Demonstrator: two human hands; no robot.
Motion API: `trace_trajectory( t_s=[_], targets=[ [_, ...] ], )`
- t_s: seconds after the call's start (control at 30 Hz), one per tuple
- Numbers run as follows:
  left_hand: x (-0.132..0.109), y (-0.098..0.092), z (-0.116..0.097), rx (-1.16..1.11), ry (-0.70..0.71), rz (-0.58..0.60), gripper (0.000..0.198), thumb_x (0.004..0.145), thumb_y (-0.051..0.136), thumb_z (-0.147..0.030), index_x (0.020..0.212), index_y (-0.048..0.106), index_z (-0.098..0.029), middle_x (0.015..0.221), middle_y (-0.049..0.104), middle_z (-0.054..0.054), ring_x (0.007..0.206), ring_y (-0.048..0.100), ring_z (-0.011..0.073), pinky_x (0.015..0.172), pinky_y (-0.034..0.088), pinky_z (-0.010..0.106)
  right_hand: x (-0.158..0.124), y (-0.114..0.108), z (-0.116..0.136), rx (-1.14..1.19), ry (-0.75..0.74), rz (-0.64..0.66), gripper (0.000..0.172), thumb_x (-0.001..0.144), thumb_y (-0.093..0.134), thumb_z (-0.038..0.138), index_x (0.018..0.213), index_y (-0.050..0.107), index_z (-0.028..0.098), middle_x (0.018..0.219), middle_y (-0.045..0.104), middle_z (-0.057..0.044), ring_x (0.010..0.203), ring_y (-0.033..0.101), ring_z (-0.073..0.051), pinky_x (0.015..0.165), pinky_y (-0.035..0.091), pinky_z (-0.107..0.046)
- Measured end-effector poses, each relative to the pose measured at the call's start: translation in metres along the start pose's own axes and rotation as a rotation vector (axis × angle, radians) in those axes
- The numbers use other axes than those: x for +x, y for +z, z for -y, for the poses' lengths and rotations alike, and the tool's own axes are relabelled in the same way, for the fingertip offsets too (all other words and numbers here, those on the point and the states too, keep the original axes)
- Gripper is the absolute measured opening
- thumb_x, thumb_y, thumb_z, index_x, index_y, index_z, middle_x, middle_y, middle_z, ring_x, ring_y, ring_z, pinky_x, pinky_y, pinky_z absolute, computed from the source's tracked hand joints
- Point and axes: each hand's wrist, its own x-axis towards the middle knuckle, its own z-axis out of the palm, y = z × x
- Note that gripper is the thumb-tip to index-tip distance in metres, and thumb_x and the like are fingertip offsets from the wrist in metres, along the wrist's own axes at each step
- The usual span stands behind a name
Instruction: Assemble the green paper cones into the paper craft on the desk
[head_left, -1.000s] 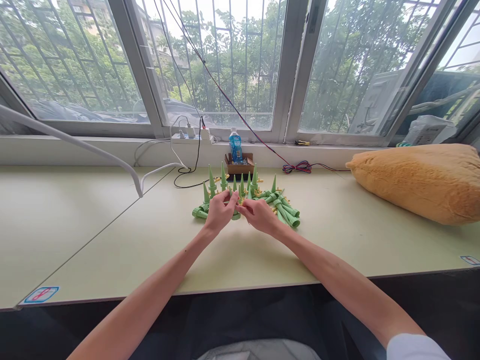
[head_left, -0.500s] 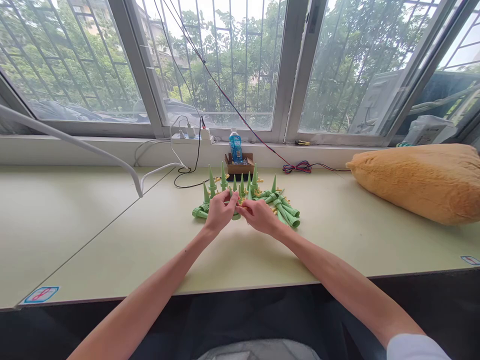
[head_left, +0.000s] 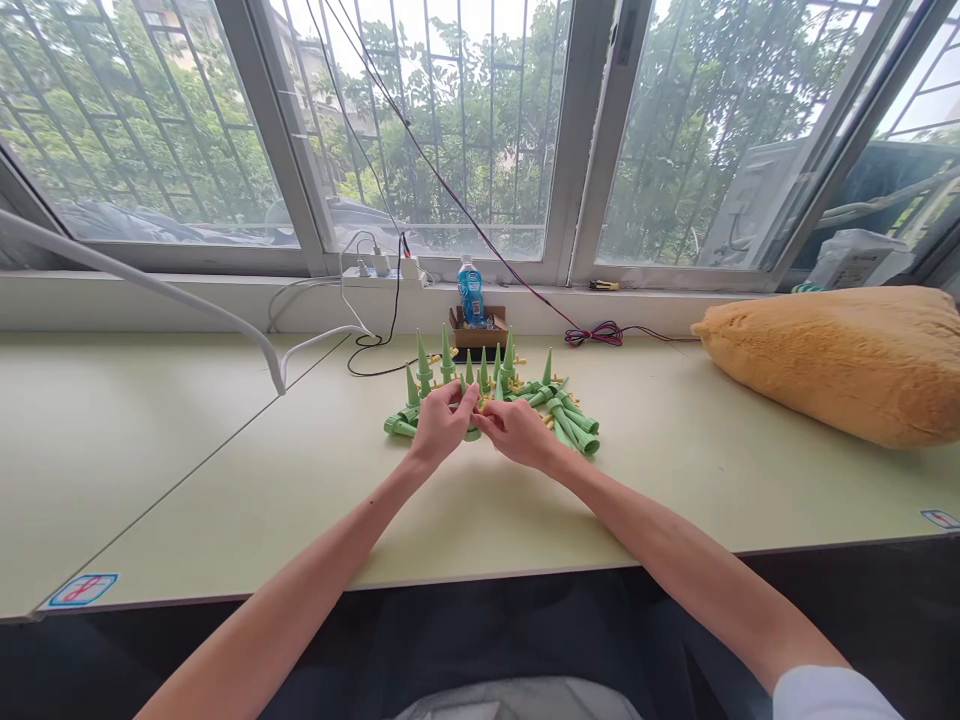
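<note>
Close together over the middle of the table point(head_left: 480, 520), both hands work on one green plant watering spike point(head_left: 472, 435). My left hand point(head_left: 441, 425) is closed around its body, fingers and thumb pinched at the upper part. With bent fingers, my right hand point(head_left: 519, 432) pinches the small yellow valve point(head_left: 484, 405) at the spike's side; the fingers mostly cover it. Behind the hands, several green spikes point(head_left: 446, 358) stand point up, some with yellow valves showing. More spikes point(head_left: 577, 430) lie in a heap just right of my right hand, and a few point(head_left: 400, 427) lie to the left.
Behind the spikes, a small cardboard box point(head_left: 480, 337) holds a blue-labelled bottle point(head_left: 471, 292). A coiled red-and-black cable point(head_left: 596, 335) lies farther right, near a large tan plush cushion point(head_left: 832, 365). A white cable point(head_left: 225, 310) arches over the left side. A power strip point(head_left: 382, 268) sits by the window.
Almost nothing differs. Both hands stay on the same spike, with at most a very slight shift of the right fingers at the valve.
</note>
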Motion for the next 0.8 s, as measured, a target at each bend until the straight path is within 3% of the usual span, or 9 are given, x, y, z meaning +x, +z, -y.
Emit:
trace_trajectory(
  t_s=[0.8],
  targets=[
    [-0.001, -0.0001, -0.0035, 0.048, 0.011, 0.018, 0.037, 0.085, 0.051, -0.051, 0.069, 0.058, -0.018, 0.065, 0.062, 0.003, 0.055, 0.055, 0.014, 0.045, 0.037, 0.025, 0.0003, -0.0001, 0.0007, -0.012, -0.008, 0.003, 0.041, 0.096, 0.043, 0.04, 0.062, 0.05, 0.018, 0.054, 0.05, 0.001, 0.049, 0.038, -0.009, 0.052, 0.024, -0.023]
  ],
)
